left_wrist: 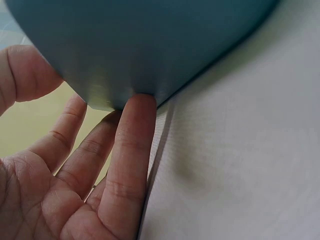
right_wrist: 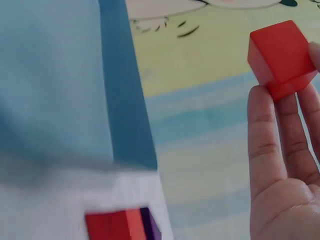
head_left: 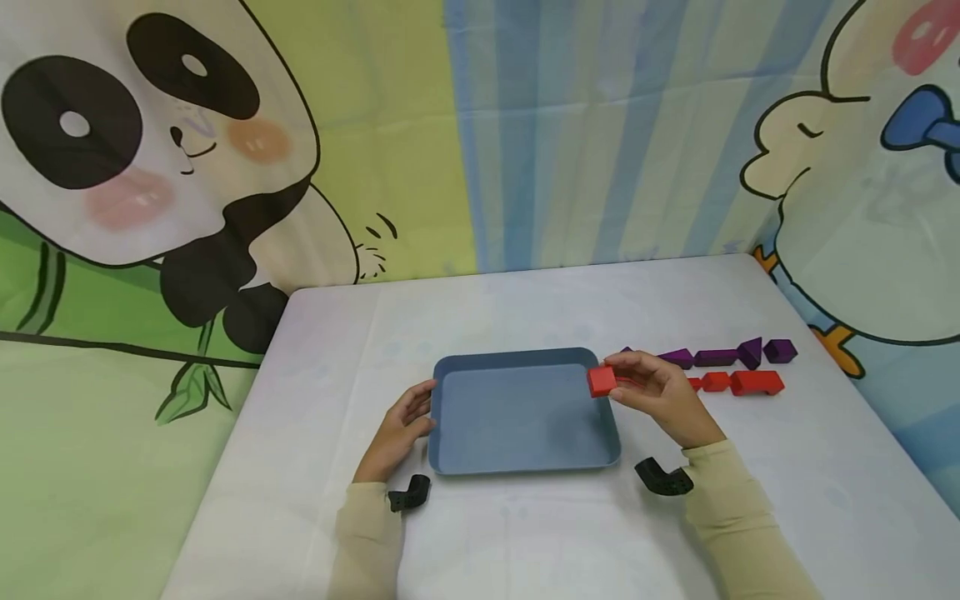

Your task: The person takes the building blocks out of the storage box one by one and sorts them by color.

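A small red cube block is pinched between the thumb and fingertips of my right hand. In the head view the cube overlaps the right rim of a blue-grey rectangular tray. My left hand is at the tray's left side, its fairly straight fingers touching the outer wall in the left wrist view. Right of the tray, a row of red blocks lies on the table, partly hidden behind my right hand. Beyond it runs a row of purple blocks.
The tray stands on a white-covered table. A cloth backdrop with a cartoon panda hangs behind the table's far edge. Black wrist mounts jut from both sleeves close over the table.
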Demonstrator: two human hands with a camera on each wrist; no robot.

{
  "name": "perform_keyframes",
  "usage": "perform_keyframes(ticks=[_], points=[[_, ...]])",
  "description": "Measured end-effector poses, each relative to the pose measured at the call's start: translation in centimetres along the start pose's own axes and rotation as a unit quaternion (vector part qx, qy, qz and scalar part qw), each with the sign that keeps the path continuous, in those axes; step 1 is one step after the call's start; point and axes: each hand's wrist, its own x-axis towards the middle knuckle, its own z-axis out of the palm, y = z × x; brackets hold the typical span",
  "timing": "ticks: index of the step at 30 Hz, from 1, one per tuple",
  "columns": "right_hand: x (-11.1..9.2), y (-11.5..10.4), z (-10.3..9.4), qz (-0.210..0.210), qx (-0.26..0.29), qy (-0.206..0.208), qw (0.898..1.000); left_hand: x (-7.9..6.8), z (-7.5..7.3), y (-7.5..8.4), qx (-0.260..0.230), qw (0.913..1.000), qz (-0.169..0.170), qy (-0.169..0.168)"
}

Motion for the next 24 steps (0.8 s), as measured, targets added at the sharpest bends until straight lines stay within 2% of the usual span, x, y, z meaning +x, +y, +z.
perform_keyframes(ticks=[4,7,12,16,24], points=[[-1.2,0.6,-1.9,0.012,-0.023,0.023,0.999,-0.1,-0.1,-0.1,-0.005,1.0000,0.000,-0.003],[-2.3,1.0,-3.7,0.023,-0.070,0.041,0.996,-0.1,-0.1,-0.1,-0.007,1.0000,-0.003,-0.001],[-3.9,1.1,-6.9,0.030,-0.156,0.071,0.985,0.0,-0.2,-0.1,-0.005,1.0000,-0.003,0.003],[-4.7,1.0,-9.5,0.032,-0.202,0.093,0.975,0.0,-0.2,-0.1,-0.005,1.0000,-0.002,0.000],[-5.5,0.5,-14.4,0.057,-0.232,0.113,0.965,0.2,-0.1,-0.1,-0.012,0.9999,0.001,-0.003]])
